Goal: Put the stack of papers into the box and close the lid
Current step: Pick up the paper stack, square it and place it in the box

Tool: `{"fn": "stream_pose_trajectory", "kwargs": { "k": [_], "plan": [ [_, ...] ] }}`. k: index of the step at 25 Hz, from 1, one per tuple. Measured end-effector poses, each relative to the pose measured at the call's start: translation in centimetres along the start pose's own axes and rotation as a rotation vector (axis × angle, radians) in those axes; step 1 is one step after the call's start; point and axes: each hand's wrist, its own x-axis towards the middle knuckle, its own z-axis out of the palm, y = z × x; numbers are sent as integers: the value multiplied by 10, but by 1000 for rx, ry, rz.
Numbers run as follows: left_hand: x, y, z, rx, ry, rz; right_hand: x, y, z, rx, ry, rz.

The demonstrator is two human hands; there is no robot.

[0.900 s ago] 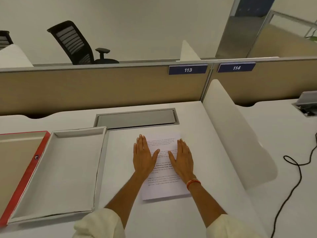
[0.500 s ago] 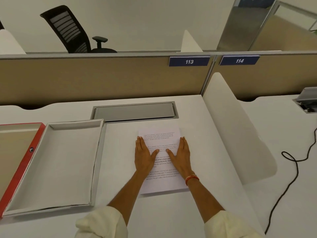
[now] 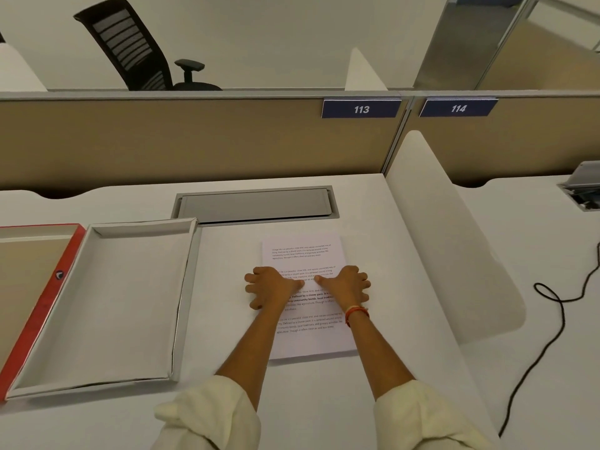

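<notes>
A stack of papers [image 3: 303, 251] with printed text lies flat on the white desk in front of me. My left hand [image 3: 271, 287] sits at its left edge and my right hand [image 3: 347, 285] at its right edge. Both thumbs press on top and the fingers curl down over the sides. The open white box [image 3: 107, 303] stands to the left of the papers, with nothing inside. Its red-edged lid [image 3: 42, 306] lies folded out flat at the far left, brown inside facing up.
A grey cable flap [image 3: 256, 204] is set into the desk behind the papers. A white curved divider [image 3: 448, 254] stands close on the right, with a black cable [image 3: 552, 336] beyond it. A tan partition [image 3: 194, 141] closes the back.
Both hands lay flat on top of the papers with fingers pointing forward. They have slid apart to the side edges, and the fingers now curl around them.
</notes>
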Motion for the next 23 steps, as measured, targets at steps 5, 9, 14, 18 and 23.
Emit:
{"fn": "stream_pose_trajectory", "kwargs": {
  "k": [5,9,14,18,23],
  "plan": [
    [6,5,-7,22,-47,-49,8,-9,-12,6,-94,39],
    [13,5,-6,76,-87,-19,8,-16,-14,-40,-106,26],
    [15,2,-9,81,-124,-26,9,-18,-17,-25,-107,16],
    [11,-1,-5,40,-67,52,13,-10,-17,-1,-154,-39],
    [6,-7,-5,-131,-54,167,7,-7,-15,90,-133,-90]
  ]
}}
